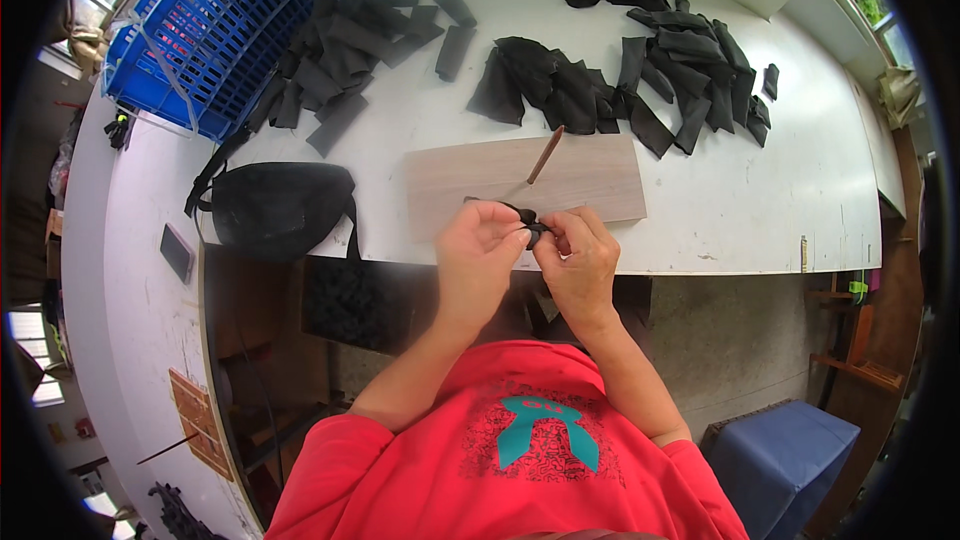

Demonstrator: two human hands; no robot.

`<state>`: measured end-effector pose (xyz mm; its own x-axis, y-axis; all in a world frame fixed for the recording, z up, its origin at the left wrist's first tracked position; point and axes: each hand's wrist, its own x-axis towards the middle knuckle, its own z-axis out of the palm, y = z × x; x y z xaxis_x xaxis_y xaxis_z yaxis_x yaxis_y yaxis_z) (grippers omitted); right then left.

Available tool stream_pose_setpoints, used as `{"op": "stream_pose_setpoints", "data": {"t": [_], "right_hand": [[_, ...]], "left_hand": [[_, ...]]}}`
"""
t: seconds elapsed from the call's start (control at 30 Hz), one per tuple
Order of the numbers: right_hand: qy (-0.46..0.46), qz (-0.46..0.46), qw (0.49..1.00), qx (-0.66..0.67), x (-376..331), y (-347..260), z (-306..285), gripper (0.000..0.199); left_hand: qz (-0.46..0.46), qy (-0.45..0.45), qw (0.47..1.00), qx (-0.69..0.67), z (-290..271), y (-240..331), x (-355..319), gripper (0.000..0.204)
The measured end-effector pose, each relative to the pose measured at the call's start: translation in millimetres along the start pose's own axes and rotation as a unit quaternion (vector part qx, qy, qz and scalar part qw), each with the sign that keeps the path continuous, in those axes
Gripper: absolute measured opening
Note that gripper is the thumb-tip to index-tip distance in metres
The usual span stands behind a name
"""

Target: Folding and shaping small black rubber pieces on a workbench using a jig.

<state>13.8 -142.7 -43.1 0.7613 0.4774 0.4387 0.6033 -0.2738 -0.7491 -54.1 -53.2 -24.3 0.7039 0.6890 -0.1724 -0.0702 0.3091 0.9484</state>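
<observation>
Between my hands, just over the front edge of the white table, is a small piece of black fabric [534,232]. The fingers of my left hand [479,258] pinch one side of it. My right hand [581,262] is closed on the other side with thumb and fingertips. Much of the piece is hidden by my fingers. Right beyond my hands lies a flat wooden board [455,175], with a thin brown stick [546,155] standing up from it at a slant.
Piles of black fabric pieces [550,80] lie across the white table [740,225], with greyer strips [345,50] at the left. A blue plastic basket [215,35] tilts at the far left. Nearer are a black bag [280,205] and a phone [177,253]. A blue stool [785,465] stands lower right.
</observation>
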Motion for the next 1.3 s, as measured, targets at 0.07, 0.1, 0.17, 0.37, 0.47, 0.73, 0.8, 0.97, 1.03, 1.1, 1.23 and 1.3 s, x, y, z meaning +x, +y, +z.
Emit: {"op": "stream_pose_setpoints", "data": {"t": [0.07, 0.1, 0.17, 0.37, 0.47, 0.73, 0.8, 0.97, 1.03, 1.1, 1.23, 1.3], "right_hand": [[-0.042, 0.099, 0.988, 0.111, -1, 6, 0, 0.010], [-0.041, 0.098, 0.988, 0.111, 1, 8, -3, 0.010], [-0.168, 0.354, 0.793, 0.466, 4, 13, -11, 0.007], [-0.215, 0.364, 0.680, 0.599, -2, -3, 3, 0.012], [-0.227, 0.331, 0.735, 0.546, 0, 4, -2, 0.017], [-0.208, 0.265, 0.767, 0.546, -1, -6, -20, 0.015], [-0.204, 0.249, 0.770, 0.550, 1, -6, -18, 0.015], [-0.148, 0.086, 0.817, 0.551, 17, -6, -17, 0.011], [-0.123, 0.018, 0.896, 0.427, 26, -6, -21, 0.006], [-0.109, 0.015, 0.919, 0.379, 31, -9, -19, 0.006], [-0.066, 0.027, 0.951, 0.300, 31, -19, -21, 0.006], [-0.054, 0.035, 0.950, 0.307, 30, -21, -21, 0.007]], "left_hand": [[-0.040, -0.044, 0.995, -0.077, -12, 3, 6, 0.025], [-0.113, -0.107, 0.973, -0.168, -20, 10, 6, 0.024], [-0.191, -0.186, 0.937, -0.224, -23, 14, 6, 0.021], [0.033, -0.005, 0.996, 0.084, -14, -11, 8, 0.020], [0.051, 0.038, 0.996, 0.069, -11, -9, 7, 0.020], [-0.196, -0.330, 0.854, -0.353, -30, 14, 1, 0.037], [-0.205, -0.375, 0.829, -0.360, -29, 19, 0, 0.040], [-0.061, -0.217, 0.973, -0.056, -21, 45, -18, 0.049], [0.058, -0.099, 0.993, -0.028, -7, 35, -17, 0.031], [0.105, -0.070, 0.992, 0.004, 1, 24, -13, 0.024], [0.204, -0.013, 0.979, 0.016, 15, 16, -10, 0.013], [0.196, -0.023, 0.980, -0.012, 15, 14, -9, 0.008]]}}
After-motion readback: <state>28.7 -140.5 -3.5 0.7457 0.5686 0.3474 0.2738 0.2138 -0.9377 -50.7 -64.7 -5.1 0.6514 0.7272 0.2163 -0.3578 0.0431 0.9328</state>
